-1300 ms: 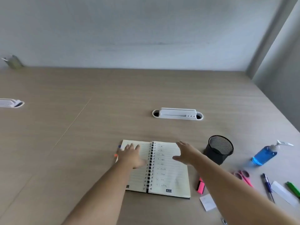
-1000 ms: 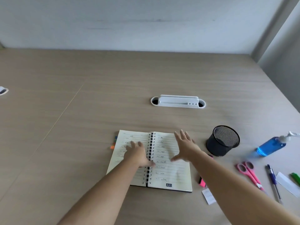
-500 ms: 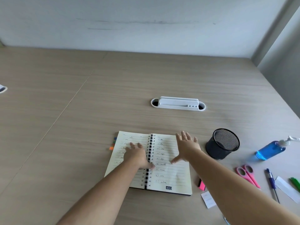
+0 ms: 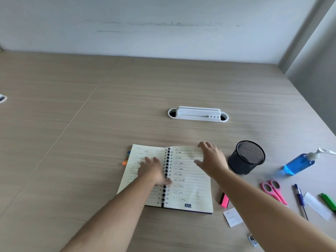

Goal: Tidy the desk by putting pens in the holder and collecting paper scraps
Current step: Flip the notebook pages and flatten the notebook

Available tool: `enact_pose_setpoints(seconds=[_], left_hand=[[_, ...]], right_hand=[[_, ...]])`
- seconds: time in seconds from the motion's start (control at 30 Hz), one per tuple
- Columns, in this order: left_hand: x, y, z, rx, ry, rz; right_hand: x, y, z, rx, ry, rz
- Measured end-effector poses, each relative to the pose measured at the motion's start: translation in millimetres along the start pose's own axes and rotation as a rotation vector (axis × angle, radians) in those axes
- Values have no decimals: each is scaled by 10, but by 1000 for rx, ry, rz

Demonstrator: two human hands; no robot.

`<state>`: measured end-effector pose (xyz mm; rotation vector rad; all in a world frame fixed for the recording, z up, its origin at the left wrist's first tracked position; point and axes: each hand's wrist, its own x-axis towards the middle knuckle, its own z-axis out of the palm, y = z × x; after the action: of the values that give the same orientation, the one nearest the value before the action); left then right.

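Holder [image 4: 246, 158] right of notebook [image 4: 189, 180]

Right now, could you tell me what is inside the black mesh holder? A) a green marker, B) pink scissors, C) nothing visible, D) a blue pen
C: the holder shows only bare mesh inside, while the pen, scissors and marker all lie on the desk to its right.

Matt wood-grain desk [image 4: 127, 110], black wire-mesh holder [image 4: 246, 157], lined paper notebook [image 4: 189, 179], translucent blue plastic bottle [image 4: 298, 163].
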<state>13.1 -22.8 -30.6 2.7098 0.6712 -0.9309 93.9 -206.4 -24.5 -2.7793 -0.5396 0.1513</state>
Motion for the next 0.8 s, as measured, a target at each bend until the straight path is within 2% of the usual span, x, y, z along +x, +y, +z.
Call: enact_pose_setpoints(seconds=[0.1,0.3,0.43,0.5,0.6,0.8], left_hand=[[-19,-52,69,-53,18,9],[-159,-108,274,-182,72,48],[-334,57,228,-204,382,296],[-471,247,109,-232,318,374],[-651,576,-12,-233,144,370],[-693,784,-145,-113,122,315]], right_hand=[[-75,79,-50,439,-40,256],[-329,273,201,779,-270,542],[-356,228,79,948,-308,593],[-335,195,-19,1078,-329,619],[-324,180,-109,1208,-351,613],[-389,245,-131,1303,-449,571]])
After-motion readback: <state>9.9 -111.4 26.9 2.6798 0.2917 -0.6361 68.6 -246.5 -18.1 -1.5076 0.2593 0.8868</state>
